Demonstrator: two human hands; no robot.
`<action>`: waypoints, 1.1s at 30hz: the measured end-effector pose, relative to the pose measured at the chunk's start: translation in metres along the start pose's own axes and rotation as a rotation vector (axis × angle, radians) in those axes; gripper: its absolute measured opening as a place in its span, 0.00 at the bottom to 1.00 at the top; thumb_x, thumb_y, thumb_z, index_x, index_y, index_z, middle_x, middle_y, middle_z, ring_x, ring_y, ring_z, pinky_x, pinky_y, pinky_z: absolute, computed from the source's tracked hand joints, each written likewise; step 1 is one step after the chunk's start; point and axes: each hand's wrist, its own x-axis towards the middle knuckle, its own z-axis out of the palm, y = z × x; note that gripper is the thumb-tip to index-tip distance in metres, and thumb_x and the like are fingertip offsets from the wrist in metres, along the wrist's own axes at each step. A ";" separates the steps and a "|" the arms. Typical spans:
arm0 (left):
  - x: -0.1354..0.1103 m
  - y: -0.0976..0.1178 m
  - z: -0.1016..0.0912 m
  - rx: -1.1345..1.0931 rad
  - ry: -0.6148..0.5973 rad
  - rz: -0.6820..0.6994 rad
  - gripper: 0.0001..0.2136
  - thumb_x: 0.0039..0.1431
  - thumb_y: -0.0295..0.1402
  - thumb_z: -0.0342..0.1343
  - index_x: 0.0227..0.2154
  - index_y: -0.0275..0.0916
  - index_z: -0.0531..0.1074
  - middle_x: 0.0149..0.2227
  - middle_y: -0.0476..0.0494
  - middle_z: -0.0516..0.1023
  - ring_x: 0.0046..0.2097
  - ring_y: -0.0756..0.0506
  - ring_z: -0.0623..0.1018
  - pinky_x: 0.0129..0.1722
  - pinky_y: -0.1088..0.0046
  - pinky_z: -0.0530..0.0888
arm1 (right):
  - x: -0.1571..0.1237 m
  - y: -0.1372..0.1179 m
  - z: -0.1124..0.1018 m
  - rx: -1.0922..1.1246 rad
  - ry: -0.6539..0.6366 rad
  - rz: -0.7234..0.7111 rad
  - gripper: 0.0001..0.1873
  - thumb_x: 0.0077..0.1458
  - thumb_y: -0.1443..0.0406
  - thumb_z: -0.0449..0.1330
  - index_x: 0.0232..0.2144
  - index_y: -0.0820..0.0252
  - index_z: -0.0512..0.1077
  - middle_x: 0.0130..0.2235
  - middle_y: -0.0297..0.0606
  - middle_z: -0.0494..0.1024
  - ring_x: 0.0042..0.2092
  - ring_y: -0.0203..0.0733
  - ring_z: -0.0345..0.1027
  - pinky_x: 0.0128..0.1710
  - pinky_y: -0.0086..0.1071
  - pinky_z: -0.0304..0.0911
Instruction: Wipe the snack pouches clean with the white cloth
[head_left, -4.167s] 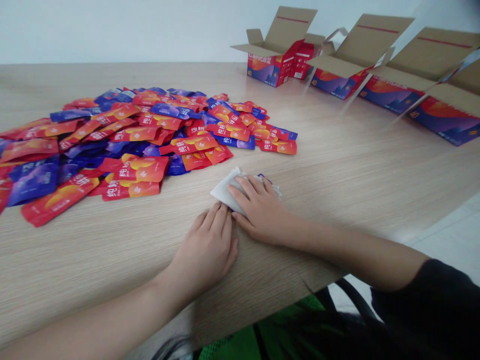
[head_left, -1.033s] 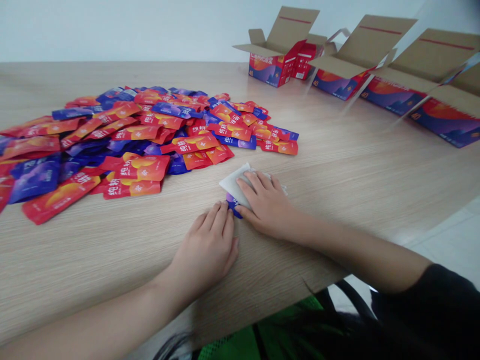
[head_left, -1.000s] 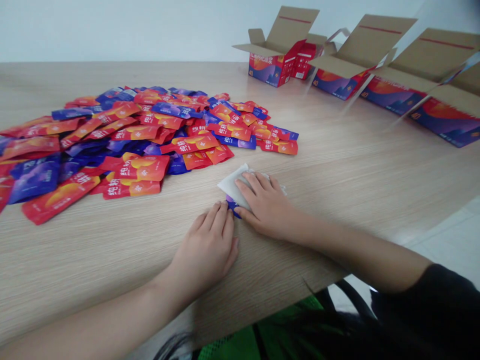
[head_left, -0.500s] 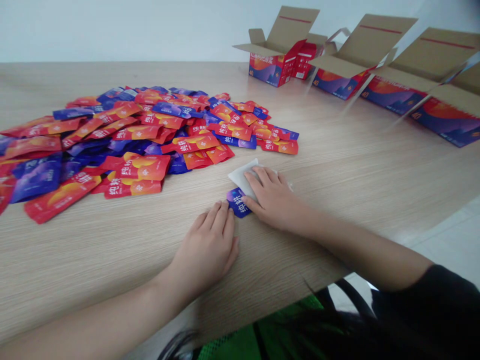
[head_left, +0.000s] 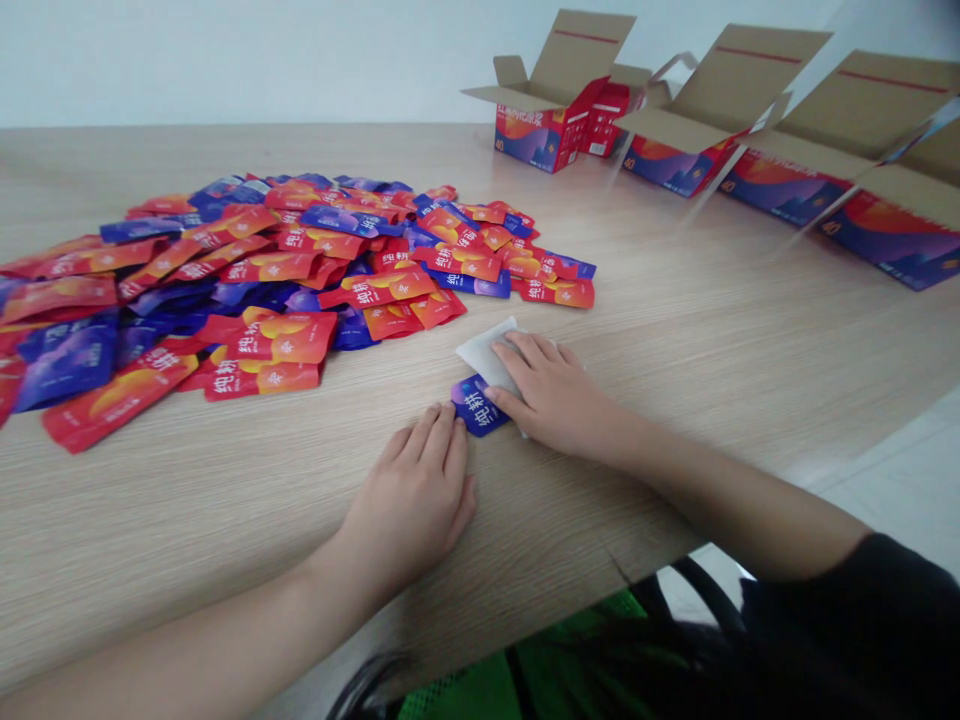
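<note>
A blue pouch [head_left: 477, 408] with white lettering lies flat on the wooden table. The fingers of my left hand [head_left: 420, 490] are bent and pressed together, their tips holding down the pouch's left end. My right hand [head_left: 547, 392] presses a folded white wipe [head_left: 486, 350] over the right part of the same pouch, thumb at its near side. That covered part of the pouch is hidden under the wipe and palm. To the left and behind, a large heap of red-orange pouches [head_left: 281, 335] and blue pouches [head_left: 71, 365] spreads across the tabletop.
Several printed cartons stand along the table's far right side with flaps up, among them a red and blue carton [head_left: 529, 135] and another carton [head_left: 667, 165]. A pale wall [head_left: 225, 65] rises behind the table [head_left: 225, 520]. Green mesh [head_left: 465, 690] shows below the front edge.
My right hand and the wipe have shifted slightly on the blue pouch, and a wipe edge now shows below the palm. My left hand stays at the pouch's end.
</note>
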 end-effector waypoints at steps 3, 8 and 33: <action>0.000 0.000 -0.001 0.001 -0.005 -0.002 0.22 0.61 0.31 0.47 0.52 0.18 0.71 0.54 0.18 0.74 0.55 0.29 0.76 0.50 0.53 0.76 | 0.001 -0.004 0.002 -0.011 0.008 -0.022 0.34 0.66 0.51 0.46 0.64 0.70 0.59 0.66 0.58 0.59 0.64 0.63 0.52 0.60 0.57 0.53; 0.002 -0.001 -0.003 0.004 0.029 0.007 0.21 0.61 0.31 0.47 0.49 0.18 0.73 0.52 0.18 0.75 0.53 0.29 0.77 0.49 0.53 0.77 | -0.005 -0.019 0.005 -0.006 0.013 -0.155 0.33 0.67 0.51 0.45 0.64 0.68 0.58 0.66 0.58 0.58 0.65 0.63 0.49 0.61 0.58 0.49; 0.002 0.000 -0.002 -0.033 0.019 0.003 0.19 0.61 0.30 0.48 0.47 0.20 0.74 0.49 0.19 0.76 0.52 0.29 0.77 0.48 0.52 0.77 | -0.008 -0.019 0.001 0.038 0.011 -0.220 0.31 0.67 0.51 0.46 0.64 0.64 0.60 0.66 0.51 0.59 0.66 0.56 0.51 0.64 0.53 0.48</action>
